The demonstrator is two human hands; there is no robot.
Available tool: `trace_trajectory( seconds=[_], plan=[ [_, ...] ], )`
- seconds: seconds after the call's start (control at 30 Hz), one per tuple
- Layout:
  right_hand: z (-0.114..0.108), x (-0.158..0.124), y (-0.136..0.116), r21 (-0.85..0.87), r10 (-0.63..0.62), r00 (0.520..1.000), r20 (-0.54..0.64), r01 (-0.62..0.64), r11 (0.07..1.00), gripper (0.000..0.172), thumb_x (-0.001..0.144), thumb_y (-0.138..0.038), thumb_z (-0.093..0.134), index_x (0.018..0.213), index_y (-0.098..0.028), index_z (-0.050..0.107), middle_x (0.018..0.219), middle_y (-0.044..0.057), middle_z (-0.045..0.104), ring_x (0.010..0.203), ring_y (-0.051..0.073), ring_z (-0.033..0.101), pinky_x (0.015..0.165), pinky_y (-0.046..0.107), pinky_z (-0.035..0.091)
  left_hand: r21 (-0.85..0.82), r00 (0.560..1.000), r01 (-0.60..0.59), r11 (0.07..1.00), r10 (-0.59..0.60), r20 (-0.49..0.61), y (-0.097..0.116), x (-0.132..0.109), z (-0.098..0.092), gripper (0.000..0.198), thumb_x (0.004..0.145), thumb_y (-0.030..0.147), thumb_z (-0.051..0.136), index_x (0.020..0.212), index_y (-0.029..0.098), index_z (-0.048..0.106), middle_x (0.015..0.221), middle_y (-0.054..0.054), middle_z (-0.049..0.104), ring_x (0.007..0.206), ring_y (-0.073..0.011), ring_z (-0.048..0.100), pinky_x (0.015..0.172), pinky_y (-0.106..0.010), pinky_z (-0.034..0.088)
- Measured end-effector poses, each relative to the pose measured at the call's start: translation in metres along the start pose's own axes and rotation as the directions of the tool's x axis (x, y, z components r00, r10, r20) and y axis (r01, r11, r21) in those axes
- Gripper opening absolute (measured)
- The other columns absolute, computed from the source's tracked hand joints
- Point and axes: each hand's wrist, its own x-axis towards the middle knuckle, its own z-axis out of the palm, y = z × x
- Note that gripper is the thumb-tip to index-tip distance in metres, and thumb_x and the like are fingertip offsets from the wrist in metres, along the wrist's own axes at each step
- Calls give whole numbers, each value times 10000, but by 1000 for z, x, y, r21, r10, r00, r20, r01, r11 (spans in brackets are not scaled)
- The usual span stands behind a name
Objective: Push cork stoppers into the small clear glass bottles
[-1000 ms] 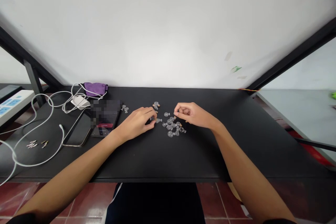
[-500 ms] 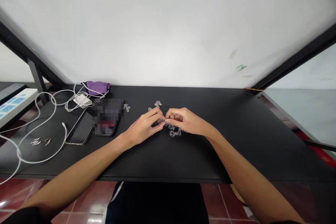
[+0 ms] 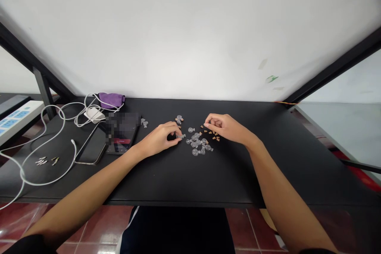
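**Miniature glass vials clustered mid-desk**

Toward the back edge of the black desk, the left hand pinches one vial at its fingertips. The right hand curls beside tiny cork stoppers, any hold unclear. Such small pieces seemingly call for fingertip grips.

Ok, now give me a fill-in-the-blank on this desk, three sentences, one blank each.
Tiny clear glass bottles lie between the two hands on a ____ tabletop.
The right hand is nearest the scattered small pieces of ____.
The folded cloth at the table's far edge is ____.

Missing words: black; cork; purple.
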Motion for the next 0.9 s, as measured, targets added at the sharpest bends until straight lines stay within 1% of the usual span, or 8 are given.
trace_trajectory(
  seconds=[0.13, 0.2, 0.37, 0.43, 0.5, 0.6, 0.73, 0.9],
  plan=[
    [-5, -1, 3, -9, 21, 994, 110, -20, 1000, 338, 926, -553, 617, 886, -218, 639, 610, -31, 529, 580, 151, 488, 584, 292, 366, 22, 999, -17, 1000, 16, 47, 2, 1, -4, 84, 964, 255, 651, 999, 227, 722, 969, -41, 657, 949, -189, 611, 821, -316, 506],
    [-6, -2, 3, -3, 23, 987, 160, -23, 1000, 320, 914, -532, 631, 893, -214, 647, 619, -21, 567, 594, 162, 532, 598, 297, 390, 22, 997, -20, 1000, 19, 69, 4, 1, -3, 87, 961, 258, 663, 1008, 233, 732, 979, -42, 656, 977, -193, 614, 856, -324, 507],
    [-8, -2, 6, -7, 20, 979, 203, -19, 1000, 291, 894, -499, 661, 911, -208, 661, 634, -13, 599, 603, 163, 539, 607, 300, 401, 29, 996, -27, 999, 24, 84, 5, -1, -1, 111, 973, 284, 663, 1051, 239, 728, 991, -39, 646, 1017, -193, 616, 903, -325, 504],
    [-9, -3, 7, -5, 17, 981, 191, -17, 1000, 299, 889, -505, 668, 928, -209, 667, 629, -18, 591, 604, 163, 534, 608, 300, 389, 40, 999, -31, 999, 29, 44, 3, 0, -2, 123, 986, 296, 645, 1064, 236, 719, 979, -40, 646, 991, -191, 620, 884, -325, 508],
    [-9, -3, 8, -14, 19, 988, 156, -17, 1000, 315, 897, -528, 653, 930, -215, 669, 618, -25, 566, 595, 159, 513, 599, 300, 367, 81, 999, -25, 996, 27, -24, 1, 0, -5, 130, 1002, 289, 612, 1070, 226, 703, 980, -45, 644, 969, -192, 619, 870, -329, 510],
    [-8, -2, 6, -32, 15, 995, 98, -12, 999, 341, 930, -558, 604, 904, -222, 654, 613, -38, 507, 577, 145, 446, 583, 297, 333, 227, 996, -14, 974, 33, -78, -3, 1, -13, 149, 1015, 256, 569, 1112, 217, 674, 1038, -56, 633, 987, -204, 609, 902, -357, 504],
    [-4, -1, 4, -20, 10, 998, 64, -9, 1000, 369, 948, -586, 575, 880, -228, 629, 610, -47, 451, 573, 140, 396, 573, 297, 320, 382, 999, -10, 924, 28, -42, -8, 0, -22, 187, 995, 252, 587, 1172, 221, 638, 1078, -63, 609, 993, -222, 602, 916, -383, 500],
    [-1, -1, 1, -13, 8, 999, 46, -7, 1000, 362, 954, -581, 577, 876, -231, 625, 611, -46, 453, 572, 140, 397, 575, 299, 322, 445, 1000, 9, 895, -9, -1, -12, -2, -24, 238, 974, 239, 601, 1210, 211, 612, 1138, -69, 615, 1028, -236, 606, 944, -405, 494]
  ],
)
